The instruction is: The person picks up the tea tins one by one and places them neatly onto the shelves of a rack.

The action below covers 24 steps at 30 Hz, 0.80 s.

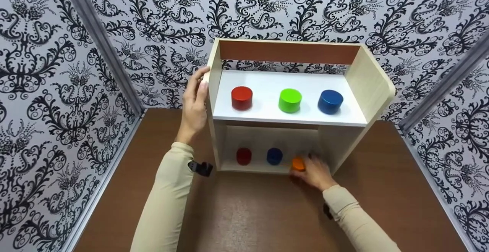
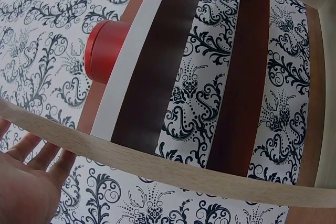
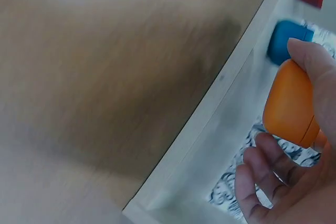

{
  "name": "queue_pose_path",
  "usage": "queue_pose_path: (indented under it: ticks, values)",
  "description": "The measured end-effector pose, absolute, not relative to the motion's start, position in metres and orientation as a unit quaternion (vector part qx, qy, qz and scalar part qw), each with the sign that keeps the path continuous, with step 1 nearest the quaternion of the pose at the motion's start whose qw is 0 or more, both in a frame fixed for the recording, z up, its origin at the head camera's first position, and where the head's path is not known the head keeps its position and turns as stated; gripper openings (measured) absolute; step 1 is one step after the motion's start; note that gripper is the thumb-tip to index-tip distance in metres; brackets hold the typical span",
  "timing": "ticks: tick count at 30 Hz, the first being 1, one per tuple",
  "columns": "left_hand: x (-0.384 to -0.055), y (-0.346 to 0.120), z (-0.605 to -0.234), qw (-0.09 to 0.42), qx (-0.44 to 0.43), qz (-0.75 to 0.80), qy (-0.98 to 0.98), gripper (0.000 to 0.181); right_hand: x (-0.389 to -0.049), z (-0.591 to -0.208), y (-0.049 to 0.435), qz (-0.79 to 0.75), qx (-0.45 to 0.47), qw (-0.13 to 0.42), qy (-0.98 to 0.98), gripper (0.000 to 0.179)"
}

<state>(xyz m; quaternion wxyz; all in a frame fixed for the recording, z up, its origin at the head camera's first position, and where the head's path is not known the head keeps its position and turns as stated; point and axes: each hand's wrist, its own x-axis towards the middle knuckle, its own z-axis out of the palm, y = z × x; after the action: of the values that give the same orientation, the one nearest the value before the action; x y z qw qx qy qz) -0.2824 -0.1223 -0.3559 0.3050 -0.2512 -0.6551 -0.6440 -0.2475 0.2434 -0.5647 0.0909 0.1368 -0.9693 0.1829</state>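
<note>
My left hand (image 1: 195, 105) rests against the left side panel (image 1: 213, 103) of a two-level wooden shelf unit. In the left wrist view its fingers (image 2: 44, 156) lie along the panel's outer face; the thumb is out of sight there. My right hand (image 1: 314, 171) pinches an orange round lidded container (image 3: 290, 103) between thumb and fingers, at the right of the lower level. The other fingers (image 3: 262, 177) are loosely bent beneath it. Left of it on that level stand a blue container (image 1: 274, 156) and a dark red container (image 1: 243, 156).
On the white upper shelf (image 1: 263, 82) stand a red container (image 1: 242, 98), a green container (image 1: 290, 100) and a blue container (image 1: 330, 102). The unit's right side panel (image 1: 368, 80) rises beside my right arm. Brown tabletop (image 1: 248, 210) lies in front; patterned walls (image 1: 160, 11) surround it.
</note>
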Motion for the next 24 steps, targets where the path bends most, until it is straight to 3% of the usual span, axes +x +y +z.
queue_pose_path:
  ticks: [12, 19, 24]
  values:
    - [-0.281, -0.123, -0.356, 0.31, -0.245, -0.635, -0.664, 0.042, -0.268, -0.576, 0.254, 0.208, 0.096, 0.064, -0.971, 0.063]
    - [-0.28, -0.121, -0.356, 0.304, -0.246, -0.649, -0.652, 0.04, -0.279, -0.597, 0.258, 0.206, 0.111, 0.116, -0.965, 0.061]
    - [-0.28, -0.122, -0.355, 0.295, -0.245, -0.652, -0.654, 0.04, -0.28, -0.598, 0.258, 0.217, 0.105, 0.122, -0.963, 0.064]
